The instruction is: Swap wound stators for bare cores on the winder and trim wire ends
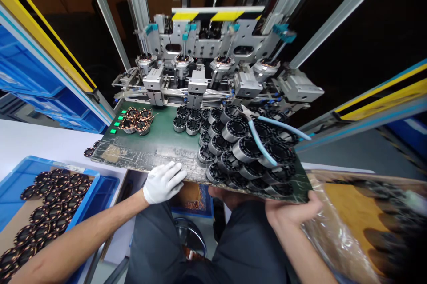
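My left hand (165, 182), in a white glove, lies with its fingers stretched out on the front edge of a worn green board (160, 137). Bare, my right hand (293, 209) is at the board's right front corner. Its thumb shows beside the edge, while the other fingers are hidden below the board. Stacked rows of grey and black stator cores (247, 148) cover the board's right half. Pliers (260, 139) with light blue handles lie on top of them. Several copper-wound stators (135, 120) sit at the board's left end, near green square marks (116, 125).
Behind the board stands a winding machine (207, 70) with several heads. A blue bin (83, 186) of wound stators is at left; a plastic-lined box (353, 217) of dark parts is at right. Yellow-striped posts (50, 35) flank the left side. Blue crates (30, 62) stand beyond.
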The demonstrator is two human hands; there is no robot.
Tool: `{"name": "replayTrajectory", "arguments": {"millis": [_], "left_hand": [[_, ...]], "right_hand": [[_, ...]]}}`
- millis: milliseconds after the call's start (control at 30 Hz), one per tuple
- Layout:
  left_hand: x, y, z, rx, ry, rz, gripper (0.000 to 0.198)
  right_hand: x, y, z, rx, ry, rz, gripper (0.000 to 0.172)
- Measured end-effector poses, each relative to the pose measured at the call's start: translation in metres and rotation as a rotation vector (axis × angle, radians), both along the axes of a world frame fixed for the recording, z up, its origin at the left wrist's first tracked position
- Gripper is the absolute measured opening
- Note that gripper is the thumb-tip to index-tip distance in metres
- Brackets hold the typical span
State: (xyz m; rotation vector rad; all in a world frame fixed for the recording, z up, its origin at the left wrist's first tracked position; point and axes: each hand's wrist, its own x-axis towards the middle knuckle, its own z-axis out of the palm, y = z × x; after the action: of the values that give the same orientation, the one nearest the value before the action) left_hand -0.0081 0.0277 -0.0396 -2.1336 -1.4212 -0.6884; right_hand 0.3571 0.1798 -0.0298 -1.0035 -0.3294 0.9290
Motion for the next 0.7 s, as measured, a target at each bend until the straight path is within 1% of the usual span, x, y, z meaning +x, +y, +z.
{"name": "replayTrajectory", "arguments": {"millis": [167, 267, 533, 700], "left_hand": [[0.0003, 0.0003, 0.0009, 0.006, -0.008, -0.005, 0.033], [0.0008, 0.001, 0.0034, 0.015, -0.025, -0.016, 0.031], [0.0011, 0.0014, 0.0053, 0.018, -0.028, -0.017, 0.03], [0.0018, 0.0013, 0.006, 0.016, -0.03, -0.015, 0.028]], "right_hand": [[0.0031, 0.0002, -0.0038, -0.015, -0.03, 0.026, 0.046], [0.0037, 0.0007, -0.0044, -0.008, -0.036, 0.017, 0.044], [0.0018, 0.001, -0.0015, -0.03, -0.027, 0.016, 0.045], [0.0002, 0.0003, 0.0009, 0.004, 0.009, 0.001, 0.048]]}}
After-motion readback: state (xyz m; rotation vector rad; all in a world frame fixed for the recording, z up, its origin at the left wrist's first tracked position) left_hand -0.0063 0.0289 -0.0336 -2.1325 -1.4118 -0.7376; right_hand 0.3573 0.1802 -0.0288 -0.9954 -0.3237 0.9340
